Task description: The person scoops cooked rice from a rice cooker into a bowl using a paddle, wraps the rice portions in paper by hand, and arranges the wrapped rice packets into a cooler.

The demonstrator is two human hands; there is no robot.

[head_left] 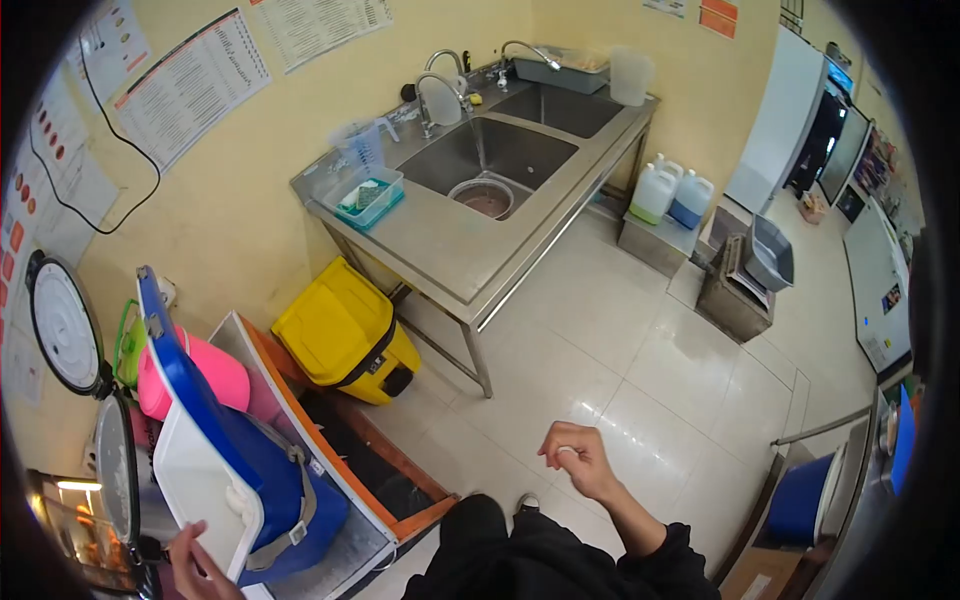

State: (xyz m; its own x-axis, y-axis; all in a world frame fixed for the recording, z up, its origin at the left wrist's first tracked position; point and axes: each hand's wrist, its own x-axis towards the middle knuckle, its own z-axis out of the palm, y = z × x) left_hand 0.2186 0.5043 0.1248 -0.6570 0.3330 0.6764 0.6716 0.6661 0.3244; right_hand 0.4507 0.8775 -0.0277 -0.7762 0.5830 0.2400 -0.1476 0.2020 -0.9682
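My left hand [197,566] is at the lower left, partly cut off by the dark edge of the view, with its visible fingers apart. It is beside a blue cooler box [318,530] whose white-lined lid [205,470] is raised; whether they touch I cannot tell. My right hand [582,460] hangs over the tiled floor in front of my body. Its fingers are curled in, and no object shows in them. Close to the left hand stands a metal pot with a round, dark-rimmed lid [118,470].
A steel double sink [480,265] runs along the wall, water falling into a round container [483,198]. Below is a yellow bin [345,330]. An orange-edged frame [420,515] lies left of my legs. Jugs of liquid [655,190] and a grey tub [770,255] stand farther right.
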